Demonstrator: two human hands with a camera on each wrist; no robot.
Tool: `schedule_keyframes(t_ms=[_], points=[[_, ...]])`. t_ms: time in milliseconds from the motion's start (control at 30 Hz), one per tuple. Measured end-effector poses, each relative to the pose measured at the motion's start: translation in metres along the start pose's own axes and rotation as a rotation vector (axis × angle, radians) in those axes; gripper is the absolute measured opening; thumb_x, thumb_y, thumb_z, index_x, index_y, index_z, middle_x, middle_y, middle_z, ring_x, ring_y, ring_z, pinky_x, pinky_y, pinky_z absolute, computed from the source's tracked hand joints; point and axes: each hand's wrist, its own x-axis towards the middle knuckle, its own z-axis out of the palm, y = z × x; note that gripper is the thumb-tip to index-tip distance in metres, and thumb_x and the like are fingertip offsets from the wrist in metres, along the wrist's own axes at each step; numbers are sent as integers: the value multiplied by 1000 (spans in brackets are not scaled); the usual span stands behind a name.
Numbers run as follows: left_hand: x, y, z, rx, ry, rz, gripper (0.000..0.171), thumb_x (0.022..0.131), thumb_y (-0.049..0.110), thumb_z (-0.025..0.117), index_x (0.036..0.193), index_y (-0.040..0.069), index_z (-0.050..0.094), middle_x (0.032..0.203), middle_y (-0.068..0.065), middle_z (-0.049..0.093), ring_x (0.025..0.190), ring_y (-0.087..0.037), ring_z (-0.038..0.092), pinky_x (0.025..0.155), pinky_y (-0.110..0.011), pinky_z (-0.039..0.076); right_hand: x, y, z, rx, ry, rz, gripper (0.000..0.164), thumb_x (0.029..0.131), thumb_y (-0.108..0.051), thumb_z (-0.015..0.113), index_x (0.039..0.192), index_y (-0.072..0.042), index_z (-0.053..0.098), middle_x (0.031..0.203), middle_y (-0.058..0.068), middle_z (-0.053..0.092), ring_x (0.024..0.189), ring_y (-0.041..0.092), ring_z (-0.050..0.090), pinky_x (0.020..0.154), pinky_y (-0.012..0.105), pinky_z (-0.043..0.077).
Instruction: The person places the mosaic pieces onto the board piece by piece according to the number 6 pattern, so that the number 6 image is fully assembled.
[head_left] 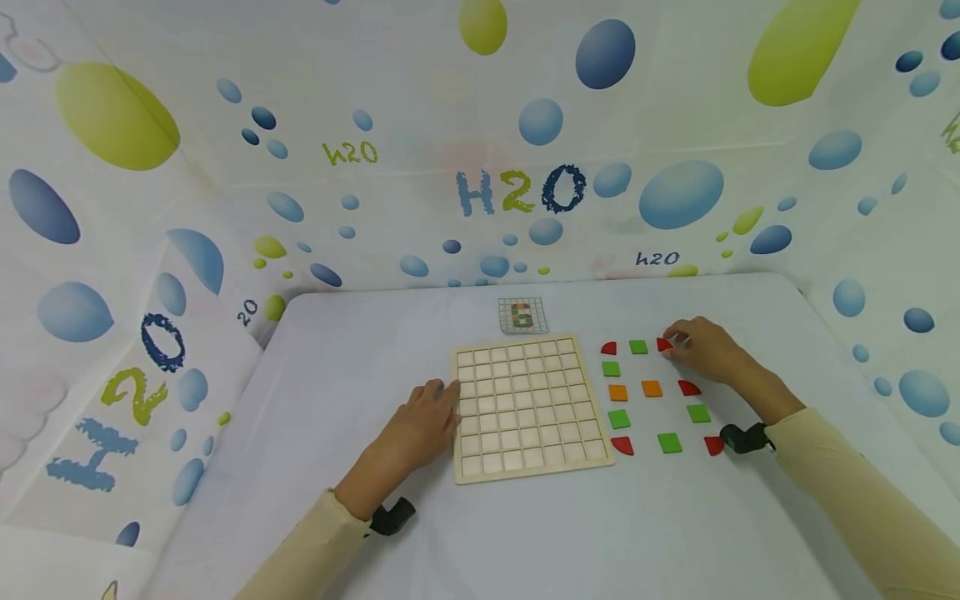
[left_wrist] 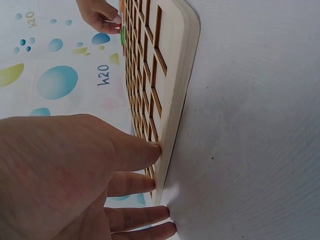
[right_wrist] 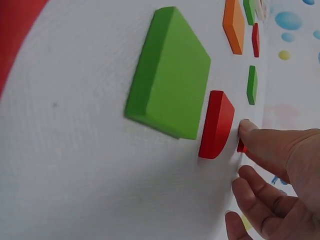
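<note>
Along the left rim of a pale wooden grid board (head_left: 534, 475), my left hand (head_left: 427, 421) rests with its thumb and fingertips. Its fingers (left_wrist: 135, 185) look fairly straight in the left wrist view, with two of them down by the tablecloth. To the right of the board, my right hand (head_left: 703, 348) pinches a red quarter-circle piece (head_left: 663, 343) at the table surface. Its thumb partly covers that red piece (right_wrist: 241, 146) in the right wrist view. Another red quarter-circle piece (right_wrist: 216, 125) and a green square piece (right_wrist: 172, 75) lie nearer that camera.
Several green, orange and red pieces lie in spaced rows right of the board, including an orange square (head_left: 652, 388). Behind the board lies a small gridded pattern card (head_left: 523, 315). A printed cloth backdrop (head_left: 420, 100) stands at the table's far side.
</note>
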Motion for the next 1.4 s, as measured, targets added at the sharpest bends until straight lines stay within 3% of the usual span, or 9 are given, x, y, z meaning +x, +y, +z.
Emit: schedule_keyframes(t_ms=[767, 1400], points=[[1, 0, 2, 23, 4, 8, 53, 110, 23, 57, 158, 2, 45, 152, -27, 48, 140, -46, 49, 101, -62, 52, -2, 1, 4, 49, 0, -13, 34, 105, -14, 65, 132, 6, 61, 127, 29, 63, 116, 44, 58, 103, 60, 52], [0, 0, 2, 20, 10, 6, 54, 110, 23, 57, 158, 2, 45, 153, -26, 47, 140, -46, 49, 101, -62, 51, -6, -63, 6, 49, 48, -175, 28, 102, -14, 71, 128, -2, 64, 118, 16, 70, 110, 33, 63, 98, 52, 56]])
